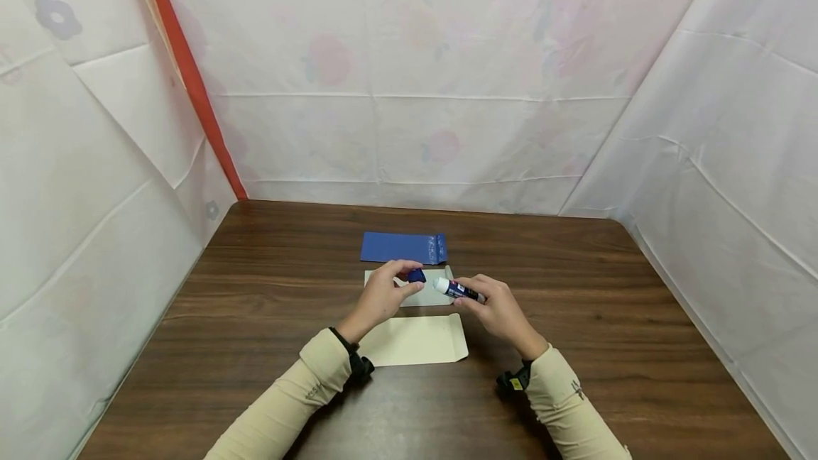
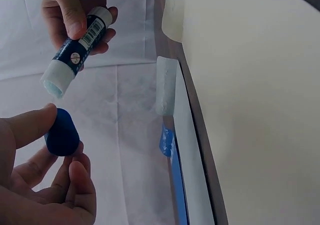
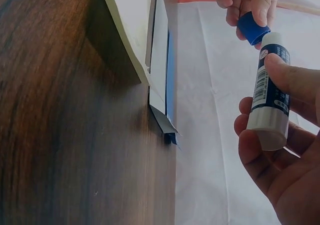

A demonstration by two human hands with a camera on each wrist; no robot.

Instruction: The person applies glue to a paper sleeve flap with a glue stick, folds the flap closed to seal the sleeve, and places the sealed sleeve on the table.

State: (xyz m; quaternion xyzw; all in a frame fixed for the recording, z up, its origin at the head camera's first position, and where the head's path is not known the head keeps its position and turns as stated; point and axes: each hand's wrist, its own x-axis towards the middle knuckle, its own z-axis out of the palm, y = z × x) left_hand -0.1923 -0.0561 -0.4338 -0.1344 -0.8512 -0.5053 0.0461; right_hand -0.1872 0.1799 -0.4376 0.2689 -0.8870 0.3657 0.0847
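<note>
My left hand (image 1: 382,295) pinches a blue glue stick cap (image 2: 63,134) between thumb and fingers. In my right hand (image 1: 501,309) is a glue stick (image 3: 270,92) with a white body and a dark blue label, gripped round its middle. Its uncapped end (image 2: 56,82) points toward the cap, and a small gap parts the two in the head view. Both hands hover above a row of envelopes: a cream one (image 1: 415,341) nearest, a pale grey one (image 1: 434,295) behind it, and a blue one (image 1: 396,247) farthest. The left hand partly covers the grey envelope.
The envelopes lie on a dark wood table (image 1: 275,268), their flaps at the right ends. Patterned white cloth (image 1: 409,91) hangs behind the table and along both sides. A red strip (image 1: 192,77) runs down the back left corner.
</note>
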